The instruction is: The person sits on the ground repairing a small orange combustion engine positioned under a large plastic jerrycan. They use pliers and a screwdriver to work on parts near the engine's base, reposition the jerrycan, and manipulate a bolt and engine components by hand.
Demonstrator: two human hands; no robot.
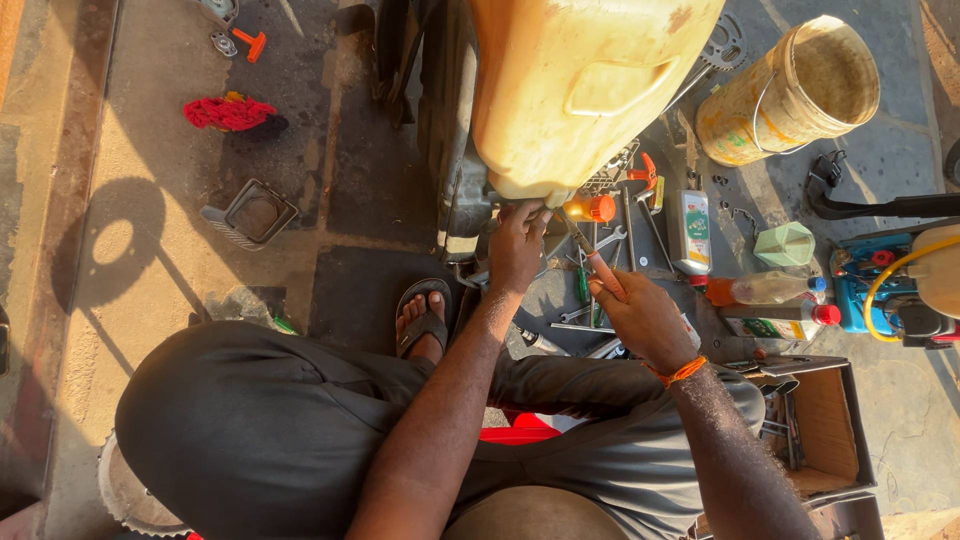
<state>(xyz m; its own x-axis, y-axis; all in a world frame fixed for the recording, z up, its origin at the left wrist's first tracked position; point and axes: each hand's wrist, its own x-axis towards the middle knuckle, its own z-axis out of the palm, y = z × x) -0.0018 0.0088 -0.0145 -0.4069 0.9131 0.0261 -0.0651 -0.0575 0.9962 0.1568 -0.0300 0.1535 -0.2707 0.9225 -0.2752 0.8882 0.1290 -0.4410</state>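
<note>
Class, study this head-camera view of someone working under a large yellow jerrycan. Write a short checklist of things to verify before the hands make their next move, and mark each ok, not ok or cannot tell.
1. Left hand reaches the base of the yellow jerrycan: ok, its fingers touch the underside.
2. Right hand has a firm hold on the orange-handled tool: ok, fingers wrap the handle.
3. Tool tip seated on its target: cannot tell, the tip is small and in shadow.
4. Spare tools within reach: ok, wrenches lie on the ground beside the hands.
5. Sandalled foot clear of the work spot: ok, it rests to the left.
</note>
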